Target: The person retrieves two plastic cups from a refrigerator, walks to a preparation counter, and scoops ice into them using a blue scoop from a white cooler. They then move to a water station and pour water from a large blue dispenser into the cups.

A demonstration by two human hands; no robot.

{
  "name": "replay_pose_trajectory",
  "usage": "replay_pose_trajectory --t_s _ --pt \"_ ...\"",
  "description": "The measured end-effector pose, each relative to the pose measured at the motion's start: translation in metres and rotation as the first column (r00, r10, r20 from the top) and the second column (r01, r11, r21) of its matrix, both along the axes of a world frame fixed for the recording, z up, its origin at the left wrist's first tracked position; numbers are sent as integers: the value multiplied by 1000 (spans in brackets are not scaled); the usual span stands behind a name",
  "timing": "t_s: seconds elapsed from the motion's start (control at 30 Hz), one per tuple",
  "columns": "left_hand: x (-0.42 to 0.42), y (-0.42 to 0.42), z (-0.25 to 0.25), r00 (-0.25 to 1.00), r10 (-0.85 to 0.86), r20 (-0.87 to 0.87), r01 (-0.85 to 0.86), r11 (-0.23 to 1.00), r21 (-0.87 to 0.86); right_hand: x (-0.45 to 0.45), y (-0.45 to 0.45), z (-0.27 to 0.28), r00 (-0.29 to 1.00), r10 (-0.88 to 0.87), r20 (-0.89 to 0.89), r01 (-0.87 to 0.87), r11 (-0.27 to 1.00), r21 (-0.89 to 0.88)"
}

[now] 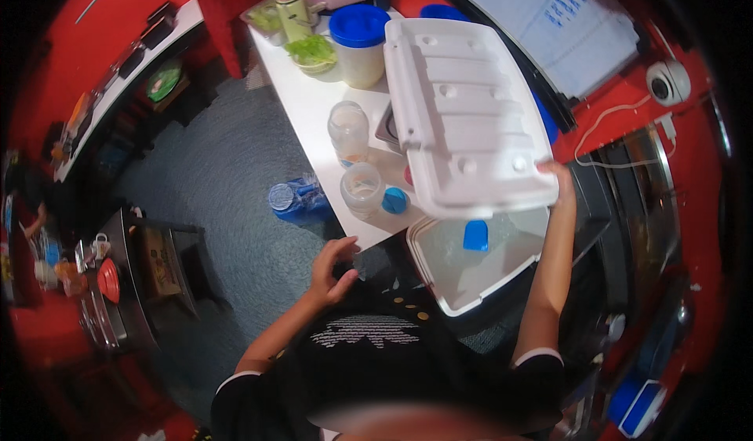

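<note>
My right hand [559, 183] grips the near right corner of a large white plastic lid [465, 100], thumb on top. The lid is raised and tilted over the white bin [447, 297], which looks like an ice chest. Inside the bin lie a blue plastic piece, perhaps a scoop [476, 236], and pale, translucent contents that look like ice. My left hand [336, 271] holds nothing, its fingers apart and bent near the table's front corner. Two clear plastic cups or stacks of cups, the far one [349, 126] and the near one [361, 187], stand beyond it, beside a blue round object [395, 200].
On the white table [306, 109] stand a blue-lidded tub [359, 44], lettuce in a bowl [312, 53] and a green flask [293, 14]. A blue jug [300, 200] is on the floor. At right, a camera [667, 83] trails a white cable. Another person's arm [36, 222] shows far left.
</note>
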State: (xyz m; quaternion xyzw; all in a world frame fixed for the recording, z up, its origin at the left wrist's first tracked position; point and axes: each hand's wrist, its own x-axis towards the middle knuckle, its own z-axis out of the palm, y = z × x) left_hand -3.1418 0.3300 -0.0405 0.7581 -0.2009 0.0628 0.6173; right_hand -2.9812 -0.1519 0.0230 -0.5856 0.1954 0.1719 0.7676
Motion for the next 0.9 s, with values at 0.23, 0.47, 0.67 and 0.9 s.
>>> replay_pose_trajectory --t_s 0.23,0.47,0.67,0.9 --pt "-22 47 -11 934 334 127 -349 930 115 152 -25 -12 981 94 169 -100 995 22" --pt "-45 77 -10 856 511 78 -513 821 251 204 -14 -60 979 -21 203 45 992 -115" --pt "-17 68 5 898 438 40 -435 871 228 217 -72 -48 974 -42 221 117 933 -341" --pt "-11 50 -4 927 375 13 -361 883 299 212 -46 -26 993 -122 3 21 152 -988"
